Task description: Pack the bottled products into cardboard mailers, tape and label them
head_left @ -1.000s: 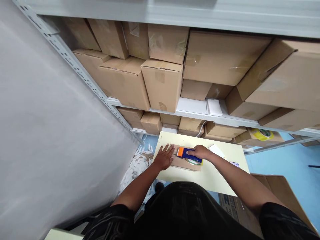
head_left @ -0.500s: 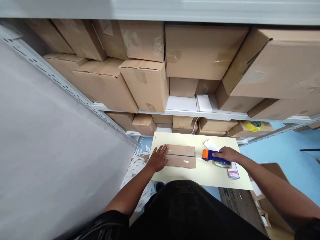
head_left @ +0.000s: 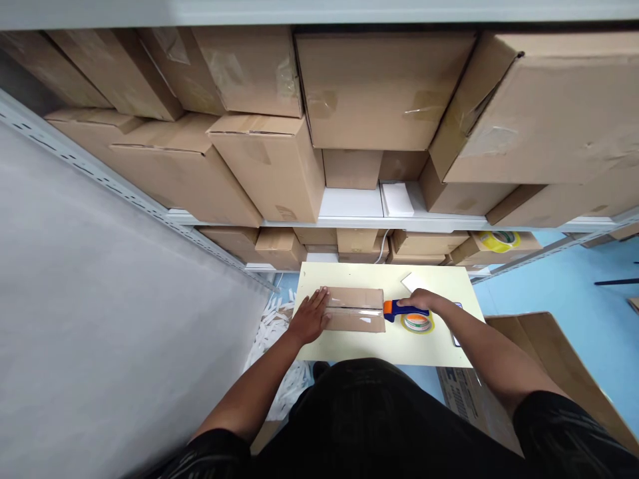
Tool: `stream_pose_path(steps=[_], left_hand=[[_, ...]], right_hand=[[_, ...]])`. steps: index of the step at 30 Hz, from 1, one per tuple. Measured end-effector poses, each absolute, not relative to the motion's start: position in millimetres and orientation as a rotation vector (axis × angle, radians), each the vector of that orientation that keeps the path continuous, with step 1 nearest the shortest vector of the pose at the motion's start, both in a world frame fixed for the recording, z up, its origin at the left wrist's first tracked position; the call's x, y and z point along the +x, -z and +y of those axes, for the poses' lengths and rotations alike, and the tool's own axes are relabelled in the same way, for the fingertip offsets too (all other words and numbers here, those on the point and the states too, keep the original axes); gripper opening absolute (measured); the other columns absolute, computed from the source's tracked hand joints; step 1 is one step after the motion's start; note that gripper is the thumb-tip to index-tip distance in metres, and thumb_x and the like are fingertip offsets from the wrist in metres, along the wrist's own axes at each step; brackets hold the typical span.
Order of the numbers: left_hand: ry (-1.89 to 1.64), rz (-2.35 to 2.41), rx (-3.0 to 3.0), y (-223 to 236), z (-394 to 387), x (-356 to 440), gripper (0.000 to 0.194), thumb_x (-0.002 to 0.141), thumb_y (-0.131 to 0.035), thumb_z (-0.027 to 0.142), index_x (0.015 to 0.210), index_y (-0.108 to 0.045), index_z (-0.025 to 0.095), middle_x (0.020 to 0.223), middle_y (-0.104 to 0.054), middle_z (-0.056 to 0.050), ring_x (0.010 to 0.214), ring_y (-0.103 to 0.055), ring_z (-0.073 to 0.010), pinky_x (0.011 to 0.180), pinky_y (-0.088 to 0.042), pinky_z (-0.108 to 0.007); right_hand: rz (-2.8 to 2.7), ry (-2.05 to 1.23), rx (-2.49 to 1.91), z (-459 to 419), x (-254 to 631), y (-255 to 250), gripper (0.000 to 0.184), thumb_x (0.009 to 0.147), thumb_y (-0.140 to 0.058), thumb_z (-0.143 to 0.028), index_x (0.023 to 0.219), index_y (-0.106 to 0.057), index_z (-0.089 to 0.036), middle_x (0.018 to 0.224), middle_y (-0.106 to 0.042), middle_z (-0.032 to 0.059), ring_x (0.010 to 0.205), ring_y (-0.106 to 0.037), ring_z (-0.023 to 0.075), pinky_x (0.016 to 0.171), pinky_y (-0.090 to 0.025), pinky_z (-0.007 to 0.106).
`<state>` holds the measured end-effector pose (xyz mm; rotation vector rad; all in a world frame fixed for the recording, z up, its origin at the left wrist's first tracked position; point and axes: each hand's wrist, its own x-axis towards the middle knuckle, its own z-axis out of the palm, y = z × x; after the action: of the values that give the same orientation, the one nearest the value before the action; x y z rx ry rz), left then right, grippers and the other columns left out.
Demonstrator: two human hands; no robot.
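A small flat cardboard box [head_left: 357,309] lies on a pale yellow table [head_left: 399,342], with a shiny strip of clear tape along its middle seam. My left hand [head_left: 310,317] rests flat on the box's left end, fingers stretched out. My right hand [head_left: 418,301] is closed round the blue and orange tape dispenser [head_left: 405,313]. Its orange nose touches the box's right end, and the tape roll sits below my hand.
Grey metal shelves [head_left: 399,223] packed with brown cartons [head_left: 269,156] rise behind the table. A yellow tape roll [head_left: 495,239] lies on a lower carton. White paper [head_left: 413,282] lies on the table; white scraps [head_left: 272,326] litter the floor at left. An open carton [head_left: 539,352] stands at right.
My right hand pulled the dispenser off the box to the right, then brought it back against the box's right end. My left hand stayed on the left end.
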<state>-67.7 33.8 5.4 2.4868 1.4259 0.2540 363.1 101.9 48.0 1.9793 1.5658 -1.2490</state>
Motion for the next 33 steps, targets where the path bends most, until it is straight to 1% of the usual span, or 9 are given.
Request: stream_pose_path(steps=[6, 9, 12, 14, 17, 20, 24, 29, 33], left_hand=[[-0.344, 1.389, 2.415, 0.3, 33.1, -68.7, 0.067, 0.105, -0.040, 0.041, 0.167, -0.022, 0.022, 0.172, -0.022, -0.011, 0.159, -0.023, -0.0297, 0.126, -0.024, -0.048], [-0.437, 1.373, 2.335, 3.0, 31.5, -67.3, 0.070, 0.103, -0.046, 0.042, 0.166, -0.024, 0.019, 0.173, -0.018, -0.014, 0.159, -0.021, -0.0314, 0.127, -0.024, -0.050], [-0.589, 1.437, 2.143, 8.7, 25.9, -65.2, 0.081, 0.099, -0.054, 0.043, 0.166, -0.019, 0.016, 0.174, -0.013, -0.017, 0.160, -0.018, -0.0329, 0.127, -0.026, -0.051], [-0.692, 1.483, 1.923, 14.5, 18.4, -65.6, 0.082, 0.099, -0.055, 0.043, 0.166, -0.015, 0.017, 0.172, -0.017, -0.019, 0.157, -0.028, -0.0324, 0.125, -0.031, -0.051], [-0.798, 1.449, 1.573, 24.1, 2.0, -70.8, 0.071, 0.102, -0.047, 0.040, 0.164, -0.019, 0.021, 0.167, -0.033, -0.018, 0.146, -0.047, -0.0291, 0.118, -0.042, -0.049], [-0.737, 1.365, 1.443, 29.9, -15.6, -78.6, 0.071, 0.099, -0.052, 0.038, 0.163, -0.025, 0.023, 0.165, -0.037, -0.017, 0.145, -0.048, -0.0298, 0.115, -0.045, -0.049], [-0.606, 1.358, 1.481, 27.5, -28.0, -80.6, 0.086, 0.091, -0.064, 0.037, 0.165, -0.022, 0.025, 0.164, -0.039, -0.016, 0.145, -0.047, -0.0321, 0.115, -0.045, -0.052], [-0.596, 1.409, 1.476, 20.1, -25.6, -70.7, 0.088, 0.092, -0.063, 0.038, 0.166, -0.016, 0.025, 0.166, -0.036, -0.015, 0.142, -0.051, -0.0292, 0.114, -0.047, -0.049], [-0.596, 1.416, 1.487, 21.1, -24.0, -69.4, 0.090, 0.092, -0.064, 0.036, 0.166, -0.014, 0.025, 0.165, -0.037, -0.015, 0.143, -0.050, -0.0277, 0.115, -0.047, -0.047]], right_hand=[[1.360, 1.325, 2.134, 70.2, 346.6, -11.7, 0.038, 0.080, -0.074, -0.050, 0.067, -0.071, -0.016, 0.076, -0.076, 0.0100, 0.072, -0.071, 0.0243, 0.066, -0.051, 0.030], [1.362, 1.312, 2.188, 41.0, 342.3, -5.3, 0.045, 0.091, -0.057, -0.055, 0.076, -0.072, -0.015, 0.086, -0.078, 0.0123, 0.078, -0.073, 0.0245, 0.066, -0.050, 0.029], [1.410, 1.138, 2.308, 12.6, 346.5, -5.0, 0.057, 0.098, -0.040, -0.059, 0.083, -0.072, -0.015, 0.097, -0.077, 0.0176, 0.086, -0.074, 0.0276, 0.070, -0.050, 0.032], [1.485, 0.924, 2.356, -2.6, 348.3, -3.0, 0.057, 0.099, -0.037, -0.059, 0.090, -0.073, -0.016, 0.100, -0.077, 0.0173, 0.090, -0.073, 0.0289, 0.073, -0.049, 0.034], [1.621, 0.599, 2.299, -15.5, 342.3, 5.3, 0.052, 0.101, -0.036, -0.056, 0.102, -0.072, -0.019, 0.102, -0.076, 0.0144, 0.097, -0.070, 0.0297, 0.081, -0.048, 0.037], [1.651, 0.468, 2.255, -16.8, 328.5, 15.5, 0.050, 0.104, -0.034, -0.052, 0.108, -0.072, -0.019, 0.109, -0.075, 0.0144, 0.104, -0.068, 0.0298, 0.087, -0.046, 0.040], [1.599, 0.551, 2.245, -14.7, 315.1, 22.0, 0.049, 0.104, -0.036, -0.049, 0.113, -0.072, -0.016, 0.117, -0.071, 0.0187, 0.114, -0.063, 0.0321, 0.093, -0.044, 0.043], [1.734, 0.477, 2.408, -28.9, 319.4, 14.2, 0.043, 0.098, -0.047, -0.036, 0.132, -0.063, -0.016, 0.130, -0.064, 0.0210, 0.124, -0.055, 0.0367, 0.100, -0.043, 0.050], [2.187, 0.544, 2.469, -44.4, 318.3, 2.9, 0.063, 0.091, -0.046, -0.023, 0.153, -0.044, -0.017, 0.149, -0.052, 0.0190, 0.139, -0.044, 0.0362, 0.116, -0.037, 0.054]])
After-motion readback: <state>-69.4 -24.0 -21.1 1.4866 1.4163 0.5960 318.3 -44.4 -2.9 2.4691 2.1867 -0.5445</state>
